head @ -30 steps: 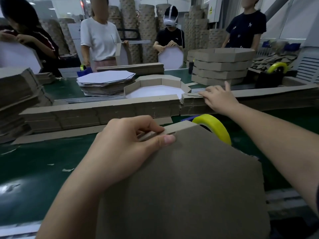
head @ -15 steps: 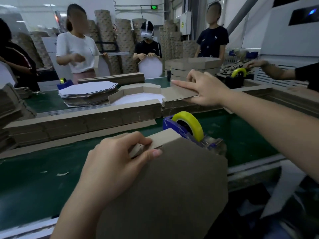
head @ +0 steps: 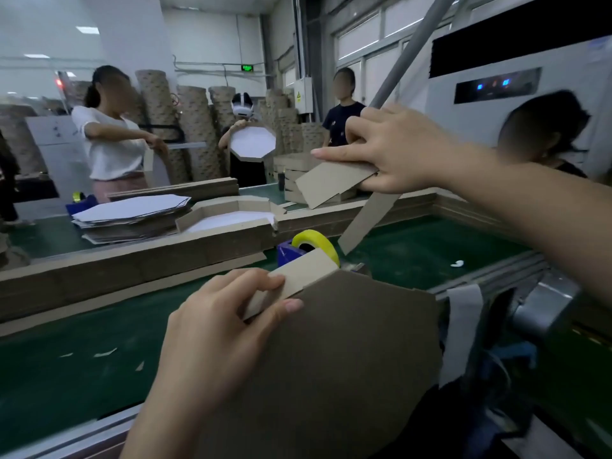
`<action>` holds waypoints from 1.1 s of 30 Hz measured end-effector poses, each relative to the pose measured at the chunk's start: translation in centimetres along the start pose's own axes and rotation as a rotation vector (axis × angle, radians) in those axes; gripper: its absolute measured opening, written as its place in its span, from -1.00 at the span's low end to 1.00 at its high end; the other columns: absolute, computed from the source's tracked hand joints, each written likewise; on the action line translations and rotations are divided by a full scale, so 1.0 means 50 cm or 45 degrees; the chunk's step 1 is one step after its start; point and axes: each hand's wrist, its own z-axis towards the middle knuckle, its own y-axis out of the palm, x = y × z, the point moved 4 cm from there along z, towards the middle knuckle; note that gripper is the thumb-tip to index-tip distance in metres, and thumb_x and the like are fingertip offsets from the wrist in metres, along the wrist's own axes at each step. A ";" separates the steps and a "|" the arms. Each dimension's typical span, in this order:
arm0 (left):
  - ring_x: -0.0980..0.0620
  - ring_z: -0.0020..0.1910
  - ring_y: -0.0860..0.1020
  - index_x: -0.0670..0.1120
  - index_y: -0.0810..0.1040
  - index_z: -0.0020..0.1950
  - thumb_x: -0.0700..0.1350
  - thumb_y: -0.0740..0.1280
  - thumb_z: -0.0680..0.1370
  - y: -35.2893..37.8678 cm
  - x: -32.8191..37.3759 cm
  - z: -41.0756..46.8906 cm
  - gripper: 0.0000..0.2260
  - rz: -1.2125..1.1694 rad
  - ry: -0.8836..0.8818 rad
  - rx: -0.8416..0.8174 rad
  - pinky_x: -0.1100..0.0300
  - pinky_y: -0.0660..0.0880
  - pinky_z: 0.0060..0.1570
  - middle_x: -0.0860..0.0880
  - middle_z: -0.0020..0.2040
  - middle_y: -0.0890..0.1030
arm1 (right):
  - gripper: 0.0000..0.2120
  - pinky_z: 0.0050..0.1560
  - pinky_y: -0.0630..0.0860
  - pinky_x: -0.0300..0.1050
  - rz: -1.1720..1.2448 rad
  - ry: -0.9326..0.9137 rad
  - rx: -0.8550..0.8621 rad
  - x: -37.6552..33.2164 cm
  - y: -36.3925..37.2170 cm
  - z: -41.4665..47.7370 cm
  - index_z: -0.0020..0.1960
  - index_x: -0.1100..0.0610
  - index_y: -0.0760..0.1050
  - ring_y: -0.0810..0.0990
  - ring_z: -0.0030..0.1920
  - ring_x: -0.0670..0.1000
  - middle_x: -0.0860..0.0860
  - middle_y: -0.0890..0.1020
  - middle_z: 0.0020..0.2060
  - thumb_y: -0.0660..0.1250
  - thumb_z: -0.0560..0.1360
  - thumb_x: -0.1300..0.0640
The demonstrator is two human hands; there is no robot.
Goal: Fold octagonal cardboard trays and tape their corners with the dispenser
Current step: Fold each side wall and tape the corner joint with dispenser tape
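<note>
Head view: left hand (head: 212, 329) pinching a folded-up side flap of the octagonal cardboard tray (head: 337, 359), thumb on the brown face, just in front of the tape dispenser (head: 309, 248). Right hand (head: 394, 150) raised above and behind the dispenser, gripping a long cardboard strip (head: 334, 183) that hangs down toward it. Dispenser standing on the green surface (head: 82, 326), yellow roll uppermost.

Tray (head: 347, 352): matt brown cardboard. Tape roll (head: 314, 238): glossy yellow. Belt (head: 82, 342): smooth green, faint sheen.
</note>
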 end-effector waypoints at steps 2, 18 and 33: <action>0.15 0.01 0.61 0.23 0.52 0.06 0.41 0.25 0.36 -0.002 0.011 -0.003 -0.61 -0.053 0.022 0.001 -0.03 0.56 -0.08 0.35 -0.03 0.60 | -0.37 0.02 0.35 0.06 -0.011 0.022 -0.034 0.012 -0.043 -0.034 0.55 -0.20 0.09 0.42 0.06 0.17 0.14 0.45 0.04 0.09 0.49 -0.15; 0.12 0.02 0.62 0.20 0.65 -0.01 0.33 0.32 0.35 0.030 0.092 -0.020 -0.66 -0.317 0.137 -0.018 -0.07 0.57 -0.02 0.23 0.00 0.64 | -0.37 -0.09 0.32 -0.02 -0.285 0.223 -0.288 0.059 -0.260 -0.267 0.55 -0.18 0.08 0.44 0.01 0.10 0.08 0.51 0.00 -0.15 0.49 -0.25; 0.26 0.06 0.59 0.01 0.67 -0.02 -0.04 0.47 0.33 0.029 -0.024 -0.127 -0.76 -0.435 -0.092 0.086 0.48 0.42 0.05 0.07 0.06 0.67 | -0.27 -0.21 0.21 -0.28 0.984 0.390 -0.391 -0.217 -0.058 -0.259 0.47 -0.44 -0.06 0.29 -0.10 -0.19 -0.22 0.28 -0.12 -0.26 0.33 -0.60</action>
